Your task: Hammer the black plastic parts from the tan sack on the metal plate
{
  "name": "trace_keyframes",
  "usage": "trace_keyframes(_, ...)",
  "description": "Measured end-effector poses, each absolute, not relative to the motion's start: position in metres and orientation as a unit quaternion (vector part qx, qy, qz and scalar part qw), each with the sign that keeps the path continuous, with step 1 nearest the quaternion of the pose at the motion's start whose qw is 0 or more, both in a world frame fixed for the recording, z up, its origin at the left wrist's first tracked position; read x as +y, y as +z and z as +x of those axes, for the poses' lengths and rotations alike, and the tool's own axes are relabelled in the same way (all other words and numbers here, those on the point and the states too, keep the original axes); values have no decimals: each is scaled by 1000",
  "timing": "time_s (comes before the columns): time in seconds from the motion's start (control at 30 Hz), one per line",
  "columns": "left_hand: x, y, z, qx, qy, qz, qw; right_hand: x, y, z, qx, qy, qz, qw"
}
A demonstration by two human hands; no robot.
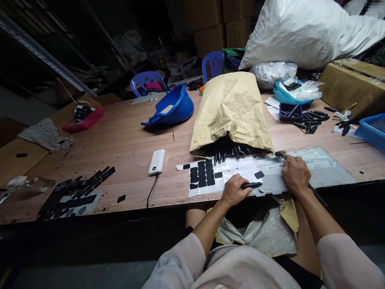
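My left hand grips a slim black pen-like stick at the table's near edge. My right hand is closed around a thin black tool whose tip rests on a pale backing sheet. One black sticker patch lies between the hands. To the left, a white sheet carries several black rounded patches. Behind the hands, a tan sack lies open with several black sticks spilling from its mouth.
A white power bank with a cable lies left of the sheet. A blue plastic basin, a red tray, more black patches, a blue bin, boxes and white bags surround the wooden table.
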State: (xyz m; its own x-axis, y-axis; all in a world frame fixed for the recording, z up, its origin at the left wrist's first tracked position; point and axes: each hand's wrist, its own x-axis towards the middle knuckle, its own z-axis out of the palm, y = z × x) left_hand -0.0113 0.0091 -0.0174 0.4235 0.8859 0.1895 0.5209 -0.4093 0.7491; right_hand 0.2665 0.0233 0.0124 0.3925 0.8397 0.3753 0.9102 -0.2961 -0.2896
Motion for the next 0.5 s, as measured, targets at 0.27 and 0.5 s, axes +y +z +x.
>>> trace_keyframes(0.27,11,-17,-11,450,298,772,336,-58,32,196,-607,87,-672,416)
trace_keyframes(0.5,12,-15,-9,460,286,769,340,-87,16,156,-662,112,-614,416)
